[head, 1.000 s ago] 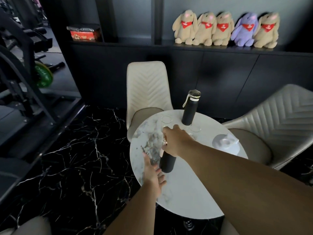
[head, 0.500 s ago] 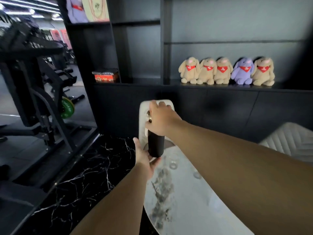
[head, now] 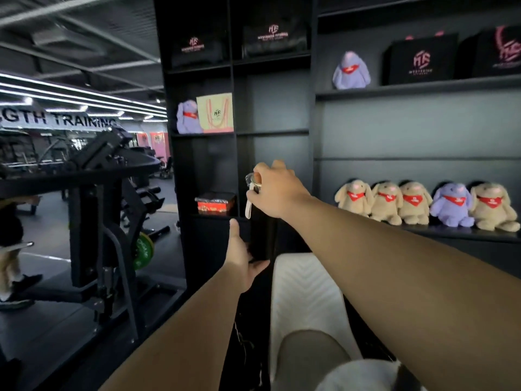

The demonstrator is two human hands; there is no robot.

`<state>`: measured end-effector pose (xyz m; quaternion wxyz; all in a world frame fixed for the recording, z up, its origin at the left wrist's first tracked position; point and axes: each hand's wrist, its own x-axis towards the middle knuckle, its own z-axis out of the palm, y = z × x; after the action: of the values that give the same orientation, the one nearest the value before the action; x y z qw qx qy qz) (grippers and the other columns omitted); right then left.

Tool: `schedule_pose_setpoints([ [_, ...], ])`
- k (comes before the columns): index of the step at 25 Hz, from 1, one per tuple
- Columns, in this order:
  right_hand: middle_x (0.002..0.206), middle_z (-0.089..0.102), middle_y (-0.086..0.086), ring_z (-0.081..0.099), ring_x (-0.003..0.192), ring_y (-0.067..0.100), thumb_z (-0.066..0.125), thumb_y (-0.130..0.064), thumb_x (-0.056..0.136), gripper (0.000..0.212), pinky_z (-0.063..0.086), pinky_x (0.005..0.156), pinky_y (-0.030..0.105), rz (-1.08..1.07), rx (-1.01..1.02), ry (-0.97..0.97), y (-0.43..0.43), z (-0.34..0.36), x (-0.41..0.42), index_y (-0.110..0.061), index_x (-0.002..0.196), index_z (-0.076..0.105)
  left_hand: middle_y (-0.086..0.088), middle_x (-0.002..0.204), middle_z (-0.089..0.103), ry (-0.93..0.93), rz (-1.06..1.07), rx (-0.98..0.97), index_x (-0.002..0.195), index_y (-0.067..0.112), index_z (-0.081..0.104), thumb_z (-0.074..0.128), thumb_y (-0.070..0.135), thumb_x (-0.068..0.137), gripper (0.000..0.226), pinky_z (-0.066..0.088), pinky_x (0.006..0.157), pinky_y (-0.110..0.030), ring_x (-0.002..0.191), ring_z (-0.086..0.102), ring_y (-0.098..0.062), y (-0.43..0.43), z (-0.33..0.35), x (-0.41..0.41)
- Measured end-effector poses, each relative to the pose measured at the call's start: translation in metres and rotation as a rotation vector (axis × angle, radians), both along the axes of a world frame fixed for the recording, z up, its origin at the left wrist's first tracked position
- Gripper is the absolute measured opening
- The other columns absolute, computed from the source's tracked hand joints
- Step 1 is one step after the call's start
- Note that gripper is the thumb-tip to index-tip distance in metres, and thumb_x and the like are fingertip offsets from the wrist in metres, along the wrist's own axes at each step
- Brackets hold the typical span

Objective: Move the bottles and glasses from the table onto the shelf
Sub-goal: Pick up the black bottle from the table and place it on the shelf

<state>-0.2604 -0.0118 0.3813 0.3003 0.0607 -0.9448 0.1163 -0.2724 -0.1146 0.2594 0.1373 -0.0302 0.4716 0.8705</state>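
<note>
Both forearms bare, no sleeves in view. left hand and right hand: no gloves, no watch or bands visible on either wrist.

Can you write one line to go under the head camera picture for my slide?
Right hand grips a black bottle by its top, left hand under its base, near the dark shelf.

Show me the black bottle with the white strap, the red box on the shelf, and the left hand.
Black bottle with white strap (head: pixel 258 235), head view, dark body.
Red box (head: pixel 215 206), head view, front face.
Left hand (head: pixel 242 259), head view, palm.
</note>
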Motion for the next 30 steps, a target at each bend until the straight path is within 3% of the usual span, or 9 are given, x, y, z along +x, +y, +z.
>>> schedule_pose_setpoints([
  [3,0.130,0.044,0.011,0.046,0.116,0.036,0.056,-0.046,0.093,0.044,0.048,0.091,0.045,-0.061,0.035,0.034,-0.021,0.041,-0.071,-0.019,0.128,0.052,-0.016,0.123,0.066,0.085,-0.078,-0.073,0.129,0.011,0.060,0.056,0.037,0.097,0.041,0.052,0.101,-0.047,0.110,0.065,-0.032,-0.015,0.030,-0.084],
  [6,0.129,0.045,0.011,0.047,0.118,0.035,0.055,-0.047,0.094,0.045,0.050,0.094,0.047,-0.110,0.022,0.079,-0.037,0.078,-0.140,-0.020,0.130,0.054,-0.011,0.119,0.066,0.229,-0.089,-0.322,0.128,0.012,0.062,0.069,0.021,0.089,0.042,0.057,0.094,-0.039,0.107,0.066,-0.028,-0.021,0.062,-0.167],
  [10,0.124,0.048,0.011,0.049,0.114,0.033,0.057,-0.046,0.094,0.047,0.051,0.092,0.045,-0.116,-0.006,0.154,-0.044,0.115,-0.219,-0.021,0.133,0.052,-0.002,0.108,0.068,0.426,-0.033,-0.607,0.130,0.016,0.059,0.084,0.029,0.080,0.058,0.063,0.081,-0.037,0.090,0.068,-0.015,-0.023,0.102,-0.258],
  [14,0.123,0.051,0.009,0.049,0.114,0.032,0.060,-0.044,0.092,0.047,0.050,0.092,0.045,-0.121,-0.048,0.188,-0.039,0.134,-0.305,-0.022,0.132,0.048,0.002,0.108,0.068,0.539,0.098,-0.734,0.133,0.026,0.052,0.086,0.040,0.072,0.071,0.064,0.076,-0.039,0.090,0.072,-0.021,-0.013,0.117,-0.357],
  [22,0.125,0.051,0.010,0.048,0.116,0.033,0.060,-0.044,0.092,0.047,0.050,0.093,0.043,-0.150,-0.107,0.229,0.021,0.187,-0.527,-0.022,0.132,0.052,-0.001,0.106,0.067,0.670,0.190,-0.916,0.119,0.026,0.052,0.082,0.043,0.079,0.052,0.065,0.067,-0.038,0.081,0.076,-0.026,0.035,0.169,-0.570],
  [25,0.125,0.056,0.012,0.051,0.118,0.034,0.060,-0.048,0.087,0.050,0.049,0.098,0.042,-0.156,-0.118,0.256,0.030,0.211,-0.615,-0.021,0.128,0.057,-0.001,0.104,0.070,0.756,0.205,-1.010,0.116,0.026,0.055,0.078,0.055,0.074,0.056,0.064,0.072,-0.040,0.082,0.075,-0.027,0.037,0.193,-0.648],
  [28,0.126,0.056,0.012,0.051,0.119,0.033,0.061,-0.051,0.086,0.051,0.048,0.097,0.040,-0.156,-0.114,0.236,0.029,0.217,-0.693,-0.023,0.128,0.059,0.002,0.113,0.067,0.834,0.220,-1.143,0.124,0.022,0.058,0.074,0.060,0.077,0.063,0.058,0.086,-0.037,0.101,0.069,-0.027,0.032,0.201,-0.720],
  [30,0.131,0.054,0.012,0.048,0.124,0.033,0.060,-0.051,0.088,0.053,0.046,0.098,0.038,-0.172,-0.098,0.250,0.027,0.221,-0.745,-0.023,0.133,0.057,0.000,0.116,0.068,0.901,0.236,-1.177,0.126,0.021,0.061,0.072,0.060,0.080,0.062,0.055,0.087,-0.034,0.105,0.066,-0.025,0.031,0.210,-0.774],
])
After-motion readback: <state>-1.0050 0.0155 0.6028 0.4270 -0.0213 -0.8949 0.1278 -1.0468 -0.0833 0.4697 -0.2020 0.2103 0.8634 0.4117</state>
